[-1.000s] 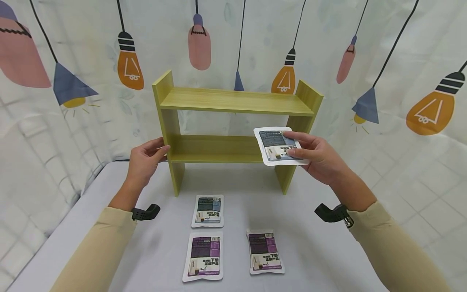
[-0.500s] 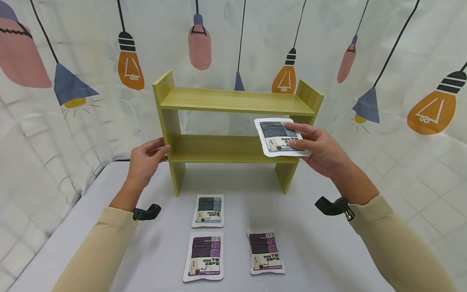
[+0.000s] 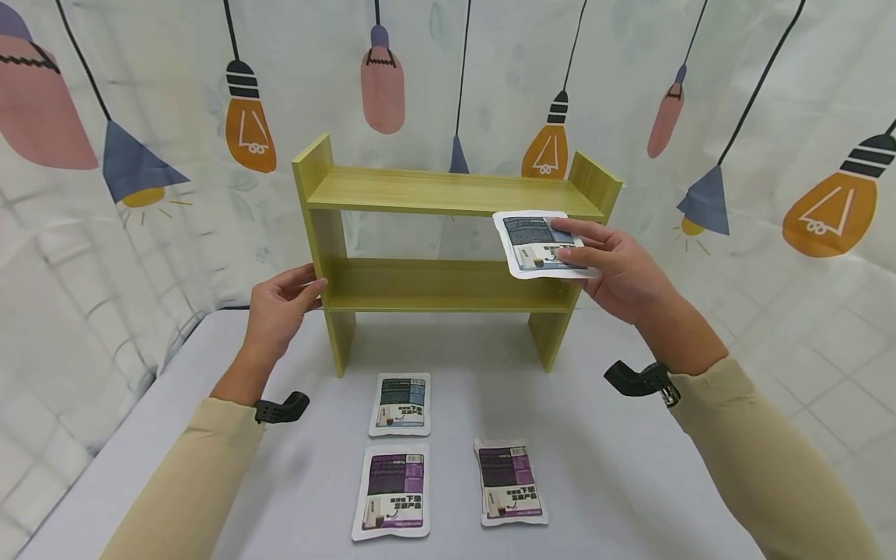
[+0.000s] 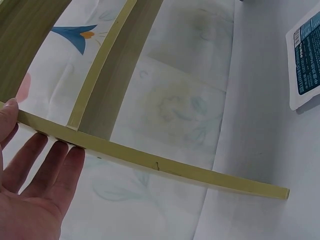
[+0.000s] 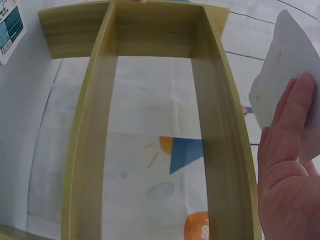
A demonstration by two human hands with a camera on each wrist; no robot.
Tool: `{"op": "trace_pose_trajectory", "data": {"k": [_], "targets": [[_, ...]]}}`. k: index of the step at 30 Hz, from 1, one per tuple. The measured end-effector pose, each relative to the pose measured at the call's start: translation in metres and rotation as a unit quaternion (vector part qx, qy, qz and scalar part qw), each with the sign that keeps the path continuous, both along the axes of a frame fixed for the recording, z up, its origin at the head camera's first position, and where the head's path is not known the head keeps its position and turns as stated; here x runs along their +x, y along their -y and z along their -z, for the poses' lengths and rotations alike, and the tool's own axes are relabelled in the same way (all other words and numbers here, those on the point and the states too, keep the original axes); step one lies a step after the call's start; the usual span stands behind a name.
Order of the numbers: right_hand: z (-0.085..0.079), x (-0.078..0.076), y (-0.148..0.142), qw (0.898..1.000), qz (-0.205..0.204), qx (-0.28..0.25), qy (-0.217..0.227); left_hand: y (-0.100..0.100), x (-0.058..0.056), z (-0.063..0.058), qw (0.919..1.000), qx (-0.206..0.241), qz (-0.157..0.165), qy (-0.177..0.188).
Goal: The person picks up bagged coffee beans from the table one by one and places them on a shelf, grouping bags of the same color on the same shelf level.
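Pinching packet (image 3: 530, 243) at three o'clock — right hand (image 3: 623, 272). Likely light, slick — edge hold suits. Left hand (image 3: 280, 307) grips shelf (image 3: 434, 194) at nine o'clock.

A two-tier wooden shelf (image 3: 434, 286) stands on a white-covered table (image 3: 294, 482). The left hand (image 3: 280, 307) holds the shelf's left side panel, while the right hand (image 3: 612, 268) pinches a raised blue-labelled packet (image 3: 532, 243) before the shelf's right end. In front of the shelf's left half lies another blue packet (image 3: 400, 404), with a purple packet (image 3: 393, 493) farther from the shelf; a second purple packet (image 3: 509, 484) (its edge looks doubled) lies before the shelf's right half. A lamp-printed curtain (image 3: 308, 85) hangs behind the shelf.
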State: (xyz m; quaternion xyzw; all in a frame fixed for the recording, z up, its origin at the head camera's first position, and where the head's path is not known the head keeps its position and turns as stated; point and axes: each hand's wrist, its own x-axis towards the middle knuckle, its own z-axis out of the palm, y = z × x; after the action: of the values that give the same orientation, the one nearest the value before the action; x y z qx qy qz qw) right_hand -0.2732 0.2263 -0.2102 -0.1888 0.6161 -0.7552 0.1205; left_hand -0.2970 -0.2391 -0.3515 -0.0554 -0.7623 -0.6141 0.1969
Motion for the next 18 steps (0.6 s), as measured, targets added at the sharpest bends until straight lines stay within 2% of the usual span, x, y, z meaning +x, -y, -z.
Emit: {"op": "trace_pose_trajectory", "data": {"k": [18], "targets": [[-0.016, -0.021, 0.011, 0.997, 0.072, 0.032, 0.022, 0.001, -0.002, 0.001, 1.0, -0.003, -0.004, 0.005]]}}
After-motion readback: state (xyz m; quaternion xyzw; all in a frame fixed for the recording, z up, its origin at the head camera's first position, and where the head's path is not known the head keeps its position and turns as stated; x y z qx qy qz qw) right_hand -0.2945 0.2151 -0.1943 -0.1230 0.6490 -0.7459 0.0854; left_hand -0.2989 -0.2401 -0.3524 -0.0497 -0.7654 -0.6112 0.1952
